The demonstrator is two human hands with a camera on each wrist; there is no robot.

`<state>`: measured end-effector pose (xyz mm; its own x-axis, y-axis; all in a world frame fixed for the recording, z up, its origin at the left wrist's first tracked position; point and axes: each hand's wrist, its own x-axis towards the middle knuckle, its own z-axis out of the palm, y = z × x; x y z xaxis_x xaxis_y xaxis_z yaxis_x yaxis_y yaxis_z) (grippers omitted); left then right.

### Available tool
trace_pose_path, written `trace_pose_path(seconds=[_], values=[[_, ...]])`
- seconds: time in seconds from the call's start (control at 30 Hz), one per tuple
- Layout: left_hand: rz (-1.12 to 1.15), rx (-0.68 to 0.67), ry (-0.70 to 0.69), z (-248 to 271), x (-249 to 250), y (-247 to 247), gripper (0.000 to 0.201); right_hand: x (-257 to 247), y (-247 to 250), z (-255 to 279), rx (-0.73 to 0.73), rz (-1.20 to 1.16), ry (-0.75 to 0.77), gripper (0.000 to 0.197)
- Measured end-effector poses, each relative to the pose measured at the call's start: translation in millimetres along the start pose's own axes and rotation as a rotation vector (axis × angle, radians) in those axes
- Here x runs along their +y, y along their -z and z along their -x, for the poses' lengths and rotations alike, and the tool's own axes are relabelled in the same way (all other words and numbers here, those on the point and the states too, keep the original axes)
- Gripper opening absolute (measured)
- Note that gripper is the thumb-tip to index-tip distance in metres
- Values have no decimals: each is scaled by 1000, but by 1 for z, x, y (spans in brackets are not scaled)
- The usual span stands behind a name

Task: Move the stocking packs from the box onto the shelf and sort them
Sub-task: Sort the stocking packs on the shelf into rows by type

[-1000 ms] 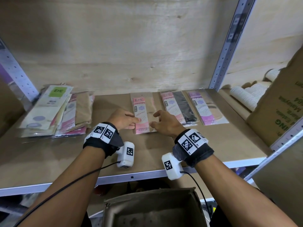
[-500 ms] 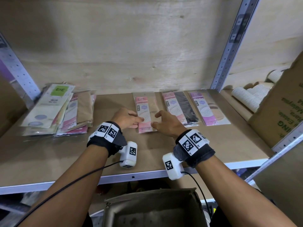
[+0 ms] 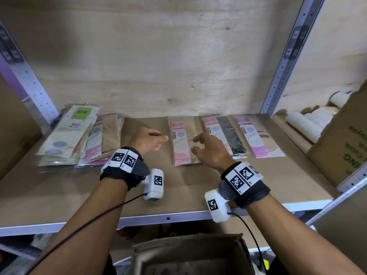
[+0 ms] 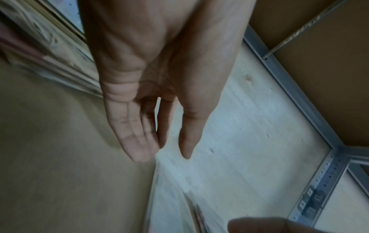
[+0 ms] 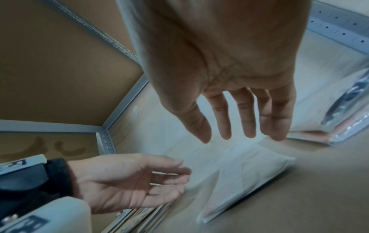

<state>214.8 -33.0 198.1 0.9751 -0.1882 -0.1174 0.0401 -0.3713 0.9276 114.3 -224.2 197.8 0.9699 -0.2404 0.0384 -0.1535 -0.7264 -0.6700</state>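
Lying flat on the brown wooden shelf [image 3: 198,191] with its long axis running front to back, the pink-labelled clear stocking pack [image 3: 181,141] sits between both empty, loose-fingered hands, left hand [image 3: 148,140] just beside it, right hand [image 3: 209,149] over its right edge.

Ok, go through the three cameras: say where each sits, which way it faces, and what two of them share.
Head: worn on the head, looking forward and down at the shelf; both forearms, left hand and right hand show.
Left wrist: on the left wrist, looking along the open palm and fingers toward the shelf corner.
Right wrist: on the right wrist, looking past its open palm at the left hand.
Shared: head and right wrist both show the pink pack lying between the hands.
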Motion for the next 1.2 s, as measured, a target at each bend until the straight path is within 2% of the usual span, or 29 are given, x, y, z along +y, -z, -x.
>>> trace_pose_path(seconds=[0.1, 0.2, 0.37, 0.47, 0.57, 0.73, 0.83, 0.9, 1.03, 1.2], values=[[19, 95, -61, 3, 2, 26, 32, -10, -3, -6, -7, -108, 11, 24], [1, 198, -108, 6, 2, 56, 22, -28, -9, -14, -75, -222, 19, 14], [64, 318, -118, 6, -6, 108, 7, -71, -39, -38, -186, -328, 17, 12], [89, 360, -97, 7, -11, 131, 11, -101, -67, -55, -260, -344, 26, 12], [76, 398, -118, 9, -16, 152, 4, -133, -97, -71, -330, -362, 27, 7], [72, 403, -117, 8, -22, 166, 4, -166, -134, -88, -375, -328, 16, 28], [60, 400, -114, 7, -24, 166, 4, -169, -146, -93, -349, -254, 79, 35], [33, 401, -111, 7, -26, 167, 6, -165, -151, -94, -348, -212, 56, 38], [3, 407, -97, 7, -28, 170, 11, -152, -147, -90, -489, -229, -118, 22], [-63, 393, -60, 11, -30, 167, 9, -121, -112, -69, -520, -434, -132, 10]])
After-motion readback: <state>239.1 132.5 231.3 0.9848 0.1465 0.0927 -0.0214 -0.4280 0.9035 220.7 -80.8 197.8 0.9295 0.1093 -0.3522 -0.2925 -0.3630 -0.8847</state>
